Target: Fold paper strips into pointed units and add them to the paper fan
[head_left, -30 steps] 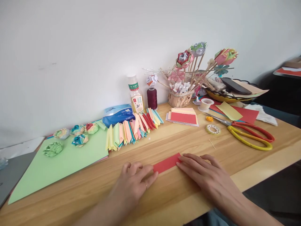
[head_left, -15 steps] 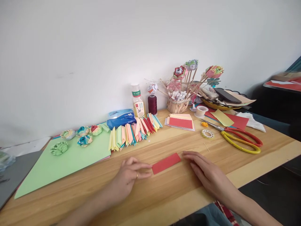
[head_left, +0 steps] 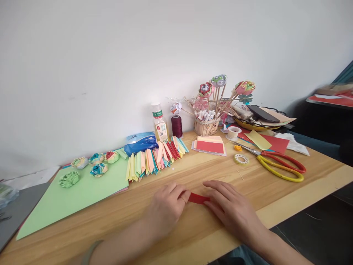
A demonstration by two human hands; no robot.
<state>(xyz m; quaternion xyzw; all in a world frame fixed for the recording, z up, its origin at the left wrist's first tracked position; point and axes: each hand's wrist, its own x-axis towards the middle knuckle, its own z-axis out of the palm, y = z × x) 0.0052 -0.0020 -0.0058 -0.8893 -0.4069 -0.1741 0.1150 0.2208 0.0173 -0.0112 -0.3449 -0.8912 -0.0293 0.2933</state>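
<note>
A folded red paper strip (head_left: 198,198) lies on the wooden table (head_left: 275,191), mostly covered by my two hands. My left hand (head_left: 168,208) rests on its left end with fingers curled over the paper. My right hand (head_left: 228,208) lies on its right end, fingers stretched and pressed flat on it. Only a short piece of red shows between the hands.
Behind the hands lie a fan of folded coloured strips (head_left: 154,156), a green sheet (head_left: 74,195) with paper flowers (head_left: 97,169), a stack of cut paper (head_left: 210,146), scissors (head_left: 278,166), tape rings (head_left: 241,159), a bottle (head_left: 160,123), a thread spool (head_left: 177,126) and a basket of paper roses (head_left: 206,125).
Both hands moved inward over the red strip, which now shows much shorter than before. The view shifted slightly.
</note>
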